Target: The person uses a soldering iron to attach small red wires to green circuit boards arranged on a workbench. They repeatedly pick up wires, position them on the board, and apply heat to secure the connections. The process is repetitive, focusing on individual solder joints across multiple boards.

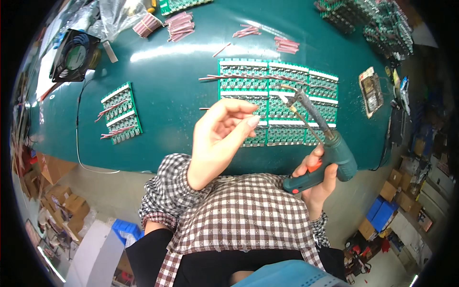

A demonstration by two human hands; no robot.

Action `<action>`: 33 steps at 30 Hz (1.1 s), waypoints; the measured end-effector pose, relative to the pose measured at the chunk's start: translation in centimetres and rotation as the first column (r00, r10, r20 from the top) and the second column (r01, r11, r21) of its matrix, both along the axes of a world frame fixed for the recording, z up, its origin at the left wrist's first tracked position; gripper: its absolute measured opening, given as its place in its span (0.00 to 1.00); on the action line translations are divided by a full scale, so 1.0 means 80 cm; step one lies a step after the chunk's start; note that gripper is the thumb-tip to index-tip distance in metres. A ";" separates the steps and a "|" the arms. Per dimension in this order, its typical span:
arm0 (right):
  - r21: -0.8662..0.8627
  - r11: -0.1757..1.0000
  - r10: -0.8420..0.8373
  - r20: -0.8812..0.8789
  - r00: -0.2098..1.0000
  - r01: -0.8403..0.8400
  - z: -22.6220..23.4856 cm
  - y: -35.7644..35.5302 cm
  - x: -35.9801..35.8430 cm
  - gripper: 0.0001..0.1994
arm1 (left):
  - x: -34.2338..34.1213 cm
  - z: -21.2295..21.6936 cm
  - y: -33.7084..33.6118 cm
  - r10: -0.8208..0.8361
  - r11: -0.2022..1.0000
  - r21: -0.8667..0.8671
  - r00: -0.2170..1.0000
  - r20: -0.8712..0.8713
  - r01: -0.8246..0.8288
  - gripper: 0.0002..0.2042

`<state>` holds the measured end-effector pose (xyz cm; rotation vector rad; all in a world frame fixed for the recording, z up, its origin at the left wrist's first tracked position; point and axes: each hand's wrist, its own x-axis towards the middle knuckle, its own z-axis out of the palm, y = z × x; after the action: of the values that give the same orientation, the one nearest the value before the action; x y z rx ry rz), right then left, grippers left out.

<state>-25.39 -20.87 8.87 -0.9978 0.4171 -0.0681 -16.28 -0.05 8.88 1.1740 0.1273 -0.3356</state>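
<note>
My right hand point(315, 179) is wrapped around a dark green soldering gun point(340, 155) with an orange-red trigger. The gun's black barrel point(313, 112) slants up and left, its tip over a panel of green circuit boards point(287, 94), and a thin metal feed tube runs alongside. Above the near left part of the panel is my left hand point(221, 136), fingers curled and thumb close to the index fingertip. Whatever the pinch may hold is too small to make out. Thin red-and-white wires point(229, 76) lie across the panel's upper row. My left hand hides some boards.
Left on the green table point(167, 110) lies a smaller board panel point(121, 114) with wires. A black fan point(75, 56) stands at far left. Wire bundles point(180, 27) lie at the back, stacked boards point(366, 21) at back right. A stained pad point(371, 92) is at right.
</note>
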 end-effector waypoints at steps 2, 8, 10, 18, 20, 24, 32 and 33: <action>-0.005 0.999 0.050 0.068 0.996 -0.050 -0.001 -0.003 -0.007 0.29 | 0.001 0.005 -0.007 -0.025 0.996 -0.091 0.998 -0.063 0.019 0.11; 0.009 0.995 0.094 0.199 0.975 -0.098 -0.006 0.000 -0.030 0.27 | -0.010 0.013 -0.035 0.004 0.913 -0.402 0.990 -0.144 -0.062 0.10; 0.031 0.994 0.094 0.231 0.968 -0.104 -0.006 0.007 -0.036 0.26 | -0.021 0.019 -0.036 0.024 0.884 -0.458 0.988 -0.154 -0.093 0.09; -0.115 0.991 0.094 0.297 0.950 -0.063 -0.009 0.020 -0.058 0.24 | -0.042 0.012 -0.041 0.023 0.807 -0.579 0.985 -0.170 -0.118 0.07; -0.134 0.989 0.099 0.312 0.945 -0.060 -0.009 0.020 -0.065 0.23 | -0.046 0.010 -0.041 0.006 0.796 -0.596 0.986 -0.167 -0.106 0.07; -0.152 0.988 0.089 0.331 0.939 -0.039 -0.010 0.026 -0.077 0.21 | -0.054 0.007 -0.040 -0.025 0.797 -0.599 0.987 -0.158 -0.076 0.07; -0.105 0.994 0.010 0.256 0.967 0.018 -0.009 0.022 -0.073 0.18 | -0.042 0.000 -0.049 -0.068 0.794 -0.607 0.986 -0.150 -0.037 0.06; -0.106 0.994 0.005 0.254 0.967 0.022 -0.010 0.020 -0.072 0.18 | -0.043 -0.002 -0.052 -0.069 0.796 -0.604 0.988 -0.138 -0.029 0.06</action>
<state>-31.18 -19.29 8.08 -1.0787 0.1841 -0.2260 -19.68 -4.19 8.70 0.5060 0.1283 -0.4457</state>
